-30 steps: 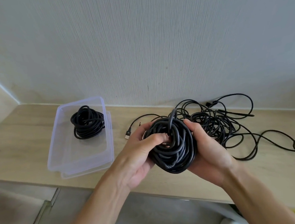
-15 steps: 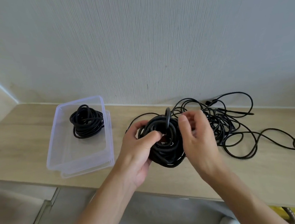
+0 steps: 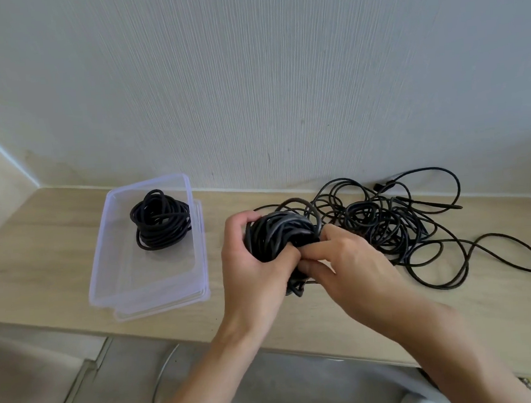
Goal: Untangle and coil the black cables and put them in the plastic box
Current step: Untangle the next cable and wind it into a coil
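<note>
- While the thick round coil of black cable [image 3: 276, 235] is held just above the pale wooden counter [image 3: 39, 251] in the head view, it is gripped by the left hand [image 3: 253, 266], with the fingers curled round its far edge and the thumb laid across its front.
- The right hand [image 3: 351, 264] is closed against the coil's near right side, its fingertips pinched together on the strands there. Whether a loose end is being tucked in cannot be told.
- One finished bundle of black cable [image 3: 161, 220] is seen lying in the far end of the clear rectangular plastic box [image 3: 103, 255], well to the left of the hands. The box is set on its clear flat lid [image 3: 171, 307].
- A loose tangle of thin black cables [image 3: 386, 223] is spread on the counter just right of the hands, and one strand trails off to the right edge.
- Progress is judged at roughly the middle: one coil is boxed, a second is wound but not yet put away, and the tangle is left to be sorted.
</note>
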The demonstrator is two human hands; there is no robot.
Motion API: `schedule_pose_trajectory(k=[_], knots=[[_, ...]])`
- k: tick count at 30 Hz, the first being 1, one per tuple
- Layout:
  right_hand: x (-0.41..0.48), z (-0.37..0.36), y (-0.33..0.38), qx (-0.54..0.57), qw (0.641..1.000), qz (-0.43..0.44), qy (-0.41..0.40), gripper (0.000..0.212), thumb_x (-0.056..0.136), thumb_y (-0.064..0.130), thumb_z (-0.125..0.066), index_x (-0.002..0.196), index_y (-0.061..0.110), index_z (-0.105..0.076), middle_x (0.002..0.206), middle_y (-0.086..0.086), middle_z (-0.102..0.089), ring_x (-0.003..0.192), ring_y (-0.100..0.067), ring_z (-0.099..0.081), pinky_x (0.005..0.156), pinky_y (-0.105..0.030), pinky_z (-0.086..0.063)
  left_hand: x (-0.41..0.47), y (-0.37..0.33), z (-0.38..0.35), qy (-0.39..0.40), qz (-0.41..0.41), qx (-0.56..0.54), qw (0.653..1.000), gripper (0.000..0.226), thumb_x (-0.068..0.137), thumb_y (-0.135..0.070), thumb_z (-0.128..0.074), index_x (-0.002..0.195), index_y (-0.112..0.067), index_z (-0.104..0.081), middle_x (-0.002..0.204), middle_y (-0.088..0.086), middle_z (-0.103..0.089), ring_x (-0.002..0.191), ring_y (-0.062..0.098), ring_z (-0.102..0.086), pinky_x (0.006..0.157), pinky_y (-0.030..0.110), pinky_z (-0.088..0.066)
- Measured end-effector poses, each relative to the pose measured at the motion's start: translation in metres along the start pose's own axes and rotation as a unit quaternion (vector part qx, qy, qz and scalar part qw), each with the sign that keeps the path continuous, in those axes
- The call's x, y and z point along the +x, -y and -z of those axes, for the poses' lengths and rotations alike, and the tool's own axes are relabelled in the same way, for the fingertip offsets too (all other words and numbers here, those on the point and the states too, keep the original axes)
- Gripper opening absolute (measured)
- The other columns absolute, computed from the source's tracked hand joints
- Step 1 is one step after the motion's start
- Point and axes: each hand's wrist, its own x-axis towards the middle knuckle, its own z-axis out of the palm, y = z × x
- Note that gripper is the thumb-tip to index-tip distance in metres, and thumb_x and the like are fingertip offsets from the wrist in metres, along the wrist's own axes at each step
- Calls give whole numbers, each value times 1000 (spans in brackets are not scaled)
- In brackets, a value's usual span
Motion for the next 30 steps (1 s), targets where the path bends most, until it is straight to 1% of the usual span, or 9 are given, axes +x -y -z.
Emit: schedule_pose_trajectory(k=[3,5,7,10,14,17,21,25,30], knots=[[0,-1,-4,28,999,14,10,8,93,27,-60,93,32,-66,87,12,-56,85,-14,-57,73,-41,-51,-1,1,2,9,-27,22,999,48,74,4,-73,105,-28,-55,87,-12,-72,82,4,-68,70,18,-53],[0,1,-3,72,997,19,15,11,93,23,-61,87,26,-69,74,9,-60,70,-12,-56,66,-38,-49,-1,1,3,17,-42,29,999,47,75,4,-73,104,-29,-55,88,-15,-71,82,3,-68,70,15,-51],[-2,5,-1,116,992,2,43,20,97,21,-56,80,20,-67,62,5,-58,58,-16,-51,59,-37,-46,-1,1,4,29,-59,41,997,48,77,5,-74,104,-30,-54,89,-20,-70,83,0,-67,72,11,-49],[-6,5,3,90,990,-25,110,22,102,26,-44,83,25,-56,60,11,-57,52,-9,-56,61,-33,-48,1,3,6,51,-97,80,991,47,80,2,-74,106,-30,-52,92,-24,-66,88,2,-65,76,12,-49],[-4,6,1,71,989,-51,121,27,101,22,-46,77,32,-53,65,0,-63,52,-10,-63,66,-33,-53,2,6,8,85,-127,108,982,46,82,-4,-75,110,-32,-51,97,-17,-66,96,8,-65,84,22,-52],[-5,8,1,34,993,-52,97,25,100,23,-49,77,28,-57,63,2,-64,46,-9,-62,67,-34,-53,4,7,9,108,-136,116,978,46,83,-7,-75,113,-32,-51,101,-14,-66,100,10,-65,86,22,-52],[-5,13,2,-24,991,-49,123,28,101,31,-47,76,39,-55,66,5,-66,43,-9,-61,69,-30,-53,6,7,12,143,-142,139,969,43,85,-10,-75,114,-30,-50,98,-14,-68,94,10,-67,82,22,-53],[-7,17,5,-41,985,-49,162,28,103,33,-44,77,36,-55,64,2,-67,44,-8,-62,71,-33,-55,10,8,17,181,-135,169,959,46,84,-12,-75,117,-28,-48,97,-11,-67,91,12,-65,82,32,-54],[-6,15,4,-22,986,-57,153,27,103,27,-39,79,28,-52,64,3,-69,50,-6,-64,71,-36,-55,16,2,27,241,-98,169,951,60,80,-10,-80,121,-37,-45,105,-21,-65,100,3,-65,86,19,-52]])
